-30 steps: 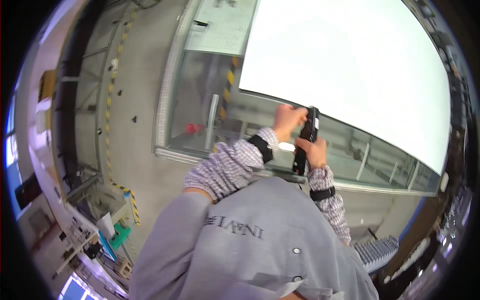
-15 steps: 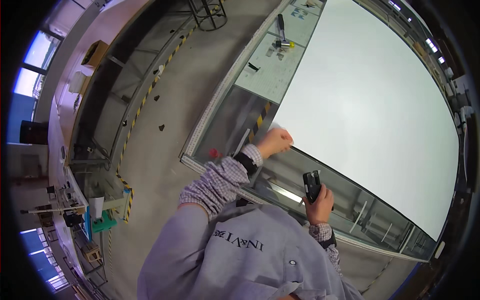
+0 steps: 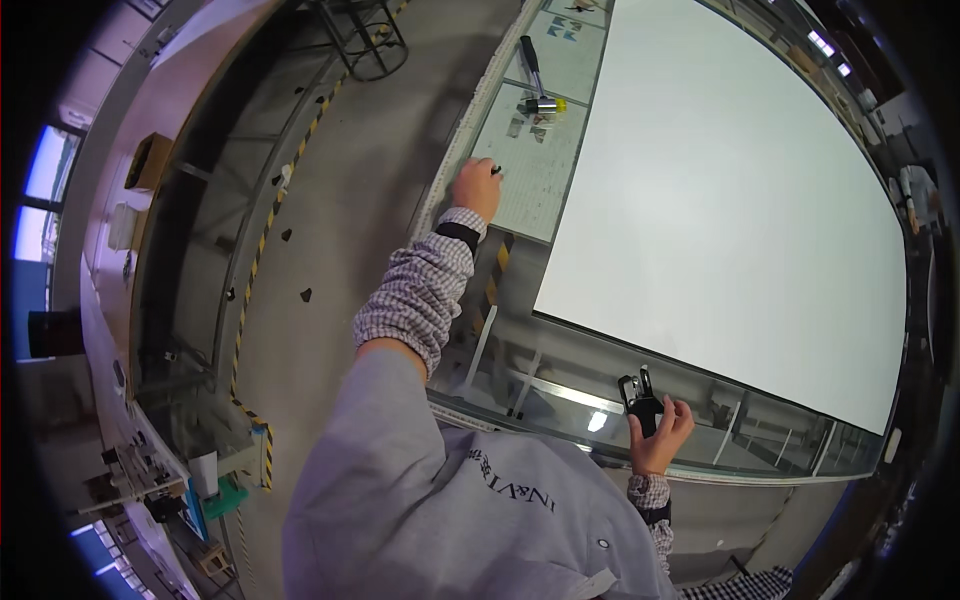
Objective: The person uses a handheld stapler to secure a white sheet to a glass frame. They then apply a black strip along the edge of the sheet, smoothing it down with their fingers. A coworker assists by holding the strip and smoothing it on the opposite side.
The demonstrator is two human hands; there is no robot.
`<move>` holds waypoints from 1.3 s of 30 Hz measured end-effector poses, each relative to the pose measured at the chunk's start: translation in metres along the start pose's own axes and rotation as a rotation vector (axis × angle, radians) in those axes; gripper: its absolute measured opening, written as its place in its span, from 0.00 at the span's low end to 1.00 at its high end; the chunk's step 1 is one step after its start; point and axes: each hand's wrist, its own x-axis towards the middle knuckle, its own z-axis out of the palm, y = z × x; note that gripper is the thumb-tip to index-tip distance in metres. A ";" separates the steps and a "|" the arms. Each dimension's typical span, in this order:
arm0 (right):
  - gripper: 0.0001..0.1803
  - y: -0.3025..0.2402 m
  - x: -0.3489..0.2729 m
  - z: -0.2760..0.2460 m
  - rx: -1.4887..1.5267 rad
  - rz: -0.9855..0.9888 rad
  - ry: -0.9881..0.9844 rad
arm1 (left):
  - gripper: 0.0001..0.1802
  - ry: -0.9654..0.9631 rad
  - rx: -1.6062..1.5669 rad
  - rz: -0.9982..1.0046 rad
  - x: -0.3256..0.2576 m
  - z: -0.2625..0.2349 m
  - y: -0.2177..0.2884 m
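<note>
Black-and-yellow striped tape (image 3: 497,268) marks the frame post below your left arm, and a longer striped line (image 3: 262,240) runs along the grey floor (image 3: 370,150). Your left hand (image 3: 476,186) has stretched further out since a moment ago, fingertips pinched on a small dark piece (image 3: 495,171) on the pale green mat (image 3: 535,165). Your right hand (image 3: 658,432) has dropped lower, fingers wrapped around a black tool (image 3: 640,398) near the big white panel (image 3: 740,200). A hammer (image 3: 535,80) lies further up the mat.

Grey sweatshirt, checkered sleeve covers
</note>
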 end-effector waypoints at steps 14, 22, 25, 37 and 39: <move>0.11 -0.132 0.110 -0.010 1.513 0.402 -0.521 | 0.16 -0.251 -0.673 1.048 -0.102 -0.116 0.106; 0.06 -0.134 0.096 -0.017 1.377 0.241 -0.235 | 0.11 -0.511 -1.162 0.080 -0.164 -0.124 0.129; 0.05 -0.126 0.087 -0.003 1.219 0.055 -0.036 | 0.11 -0.717 -1.470 -0.284 -0.183 -0.116 0.143; 0.07 -0.153 0.073 -0.028 1.300 0.052 -0.188 | 0.07 -0.927 -1.945 -0.659 -0.189 -0.131 0.119; 0.06 -0.149 0.072 -0.013 1.396 0.195 -0.189 | 0.08 -0.989 -1.923 -0.659 -0.186 -0.131 0.105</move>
